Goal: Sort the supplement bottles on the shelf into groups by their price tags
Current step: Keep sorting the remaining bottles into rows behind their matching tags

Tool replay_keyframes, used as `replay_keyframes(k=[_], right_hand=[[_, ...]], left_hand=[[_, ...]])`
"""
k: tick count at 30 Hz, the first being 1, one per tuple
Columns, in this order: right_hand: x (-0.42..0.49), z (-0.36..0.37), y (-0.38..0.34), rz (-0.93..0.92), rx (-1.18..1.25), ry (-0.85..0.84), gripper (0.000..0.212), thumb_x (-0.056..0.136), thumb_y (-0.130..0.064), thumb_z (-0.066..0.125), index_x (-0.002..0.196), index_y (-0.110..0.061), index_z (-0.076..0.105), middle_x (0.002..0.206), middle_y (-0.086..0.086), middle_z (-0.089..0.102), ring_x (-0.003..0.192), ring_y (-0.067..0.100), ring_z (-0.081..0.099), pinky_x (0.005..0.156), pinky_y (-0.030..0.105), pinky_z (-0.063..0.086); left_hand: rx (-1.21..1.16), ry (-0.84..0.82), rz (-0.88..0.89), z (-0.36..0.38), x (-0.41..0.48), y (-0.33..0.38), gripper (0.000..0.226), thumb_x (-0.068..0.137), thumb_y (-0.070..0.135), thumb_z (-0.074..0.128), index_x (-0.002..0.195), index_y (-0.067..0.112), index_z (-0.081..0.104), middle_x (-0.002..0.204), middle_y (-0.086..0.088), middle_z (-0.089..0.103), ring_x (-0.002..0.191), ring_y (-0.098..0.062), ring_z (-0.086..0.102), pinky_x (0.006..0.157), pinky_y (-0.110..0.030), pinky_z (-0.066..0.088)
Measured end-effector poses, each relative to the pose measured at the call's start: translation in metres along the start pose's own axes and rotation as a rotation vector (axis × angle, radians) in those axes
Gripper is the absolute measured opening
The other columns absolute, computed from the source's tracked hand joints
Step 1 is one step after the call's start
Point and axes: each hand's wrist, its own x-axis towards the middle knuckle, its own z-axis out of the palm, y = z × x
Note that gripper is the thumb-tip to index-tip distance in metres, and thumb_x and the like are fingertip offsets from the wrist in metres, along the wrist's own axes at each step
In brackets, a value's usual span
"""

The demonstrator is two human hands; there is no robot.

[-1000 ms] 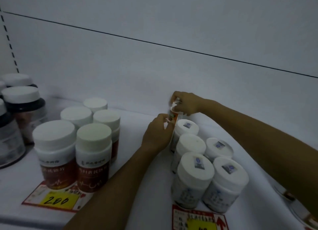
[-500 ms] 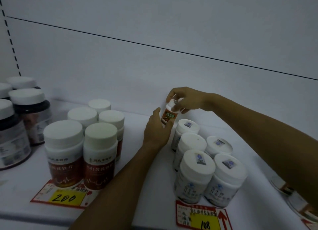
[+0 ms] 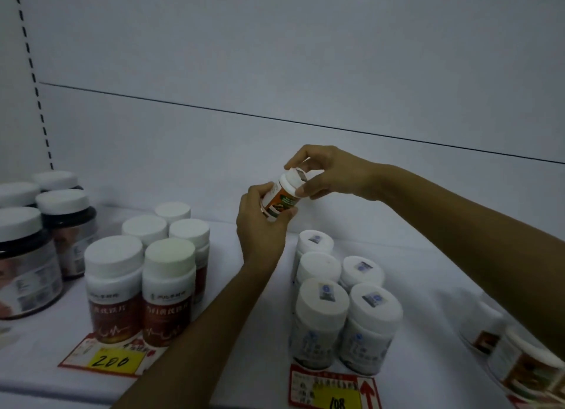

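Both hands are up off the shelf, holding one small bottle between them, tilted, cap end toward the upper right. The bottle has a white cap and an orange-and-green label. It's in the air above the gap between the two front groups, touching nothing on the shelf.

Left hand is wrapped around the lower body of the small bottle, fingers closed on it. Right hand is pinched on the cap end, thumb below the cap rim, fingertips over the top. There's a small sticker on the cap, unreadable from here.

Left group: red-label bottles with white caps, five visible, standing upright in a tight cluster. A price tag lies flat on the shelf in front of them, yellow patch reading 200.

Right group: white bottles with pale blue labels, five, upright, packed together, each with a small sticker on the cap. A second price tag lies in front, red border with a red arrow, yellow patch reading 108.

Far left: dark jars with white lids, at least four, standing together, apart from the red-label cluster.

Far right edge: more bottles, partly behind the right forearm and cut off by the frame. Label detail is too blurred to read.
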Motion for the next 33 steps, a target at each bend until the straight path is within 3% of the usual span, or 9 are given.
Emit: replay_keyframes(k=[7,10,16,19,26,30,33], right_hand=[[-0.039,-0.035,0.008,-0.017,0.093,0.03,0.035,0.083,-0.015,0.069,0.115,-0.018,0.055,0.117,0.003,0.062,0.103,0.021,0.064,0.083,0.033,0.056],[-0.057,-0.048,0.01,-0.065,0.14,0.144,0.034,0.085,-0.019,0.067,0.117,-0.018,0.055,0.114,0.006,0.063,0.096,0.019,0.066,0.077,0.027,0.057],[-0.105,-0.088,0.027,-0.112,0.17,0.336,0.038,0.088,-0.024,0.064,0.124,-0.023,0.053,0.111,0.003,0.061,0.096,0.019,0.065,0.072,0.024,0.056],[-0.135,-0.113,0.045,-0.063,0.231,0.373,0.049,0.086,-0.026,0.065,0.131,-0.021,0.047,0.113,0.003,0.062,0.097,0.019,0.065,0.075,0.027,0.056],[-0.187,-0.143,0.098,-0.003,0.293,0.362,0.036,0.084,-0.026,0.069,0.114,-0.011,0.057,0.111,0.007,0.066,0.099,0.019,0.066,0.086,0.034,0.055],[-0.205,-0.139,0.127,0.036,0.282,0.321,0.034,0.082,-0.02,0.07,0.112,-0.008,0.057,0.111,0.007,0.065,0.097,0.017,0.065,0.077,0.028,0.056],[-0.212,-0.131,0.151,0.084,0.281,0.282,0.036,0.082,-0.015,0.07,0.114,-0.006,0.056,0.114,0.009,0.064,0.101,0.02,0.063,0.08,0.029,0.055]], left_hand=[[0.202,-0.161,0.186,0.004,0.005,0.041,0.048,0.072,0.023,0.077,0.113,0.018,0.054,0.112,-0.001,0.062,0.099,-0.014,0.059,0.087,-0.027,0.052],[0.245,-0.189,0.238,0.017,0.002,0.069,0.048,0.073,0.024,0.076,0.115,0.017,0.053,0.113,-0.002,0.062,0.098,-0.014,0.059,0.086,-0.028,0.052],[0.243,-0.283,0.232,0.072,-0.018,0.121,0.045,0.08,0.024,0.069,0.119,0.016,0.048,0.113,0.002,0.057,0.093,-0.011,0.054,0.068,-0.009,0.041],[0.18,-0.314,0.187,0.104,-0.04,0.138,0.046,0.081,0.026,0.068,0.121,0.015,0.047,0.118,0.0,0.056,0.094,-0.009,0.051,0.067,-0.007,0.039],[0.073,-0.433,0.03,0.159,-0.095,0.153,0.044,0.086,0.027,0.062,0.125,0.015,0.046,0.129,-0.004,0.054,0.105,-0.013,0.053,0.084,-0.023,0.045],[0.077,-0.449,-0.113,0.17,-0.133,0.137,0.044,0.094,0.039,0.045,0.133,0.019,0.039,0.137,-0.002,0.047,0.118,-0.018,0.05,0.098,-0.034,0.044],[0.081,-0.448,-0.219,0.173,-0.157,0.117,0.042,0.095,0.045,0.037,0.13,0.022,0.041,0.136,0.0,0.048,0.119,-0.017,0.048,0.104,-0.041,0.041]])
